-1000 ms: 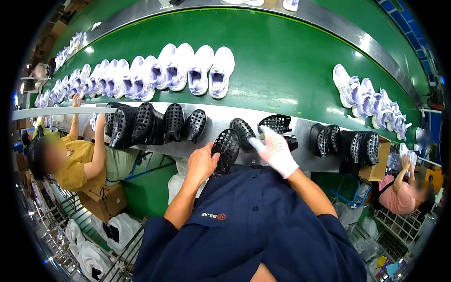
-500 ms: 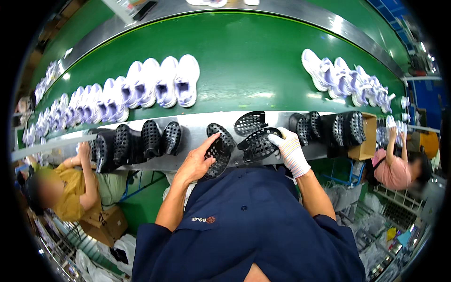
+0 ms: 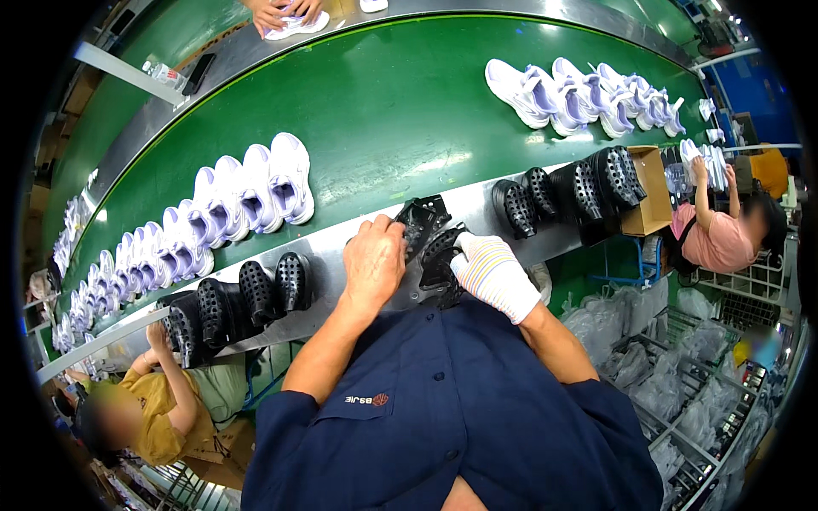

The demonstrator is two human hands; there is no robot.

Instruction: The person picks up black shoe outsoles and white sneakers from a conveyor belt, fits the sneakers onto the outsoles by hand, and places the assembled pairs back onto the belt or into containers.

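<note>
Two black perforated plastic shoe shapers are close together on the metal ledge in front of my body. My bare left hand (image 3: 375, 262) is closed at the edge of the farther shoe shaper (image 3: 423, 220), its fingers bent and partly hidden behind the knuckles. The nearer shoe shaper (image 3: 437, 258) is tilted, with my right hand (image 3: 496, 271) closed on its right side. That hand wears a white glove with coloured stripes. The two pieces almost touch, and I cannot tell whether another piece lies beneath them.
More black shapers stand left (image 3: 258, 292) and right (image 3: 588, 192) on the metal ledge (image 3: 328, 285). Beyond, white shoes (image 3: 292, 179) line the green belt (image 3: 383, 128). A cardboard box (image 3: 645, 192) is at right. Co-workers sit at both sides; another's hands (image 3: 285, 10) hold a shoe.
The view has turned. My left hand has left the upright shaper's face and moved to the farther piece. My right hand has tilted its shaper. A co-worker's hands have appeared at the top.
</note>
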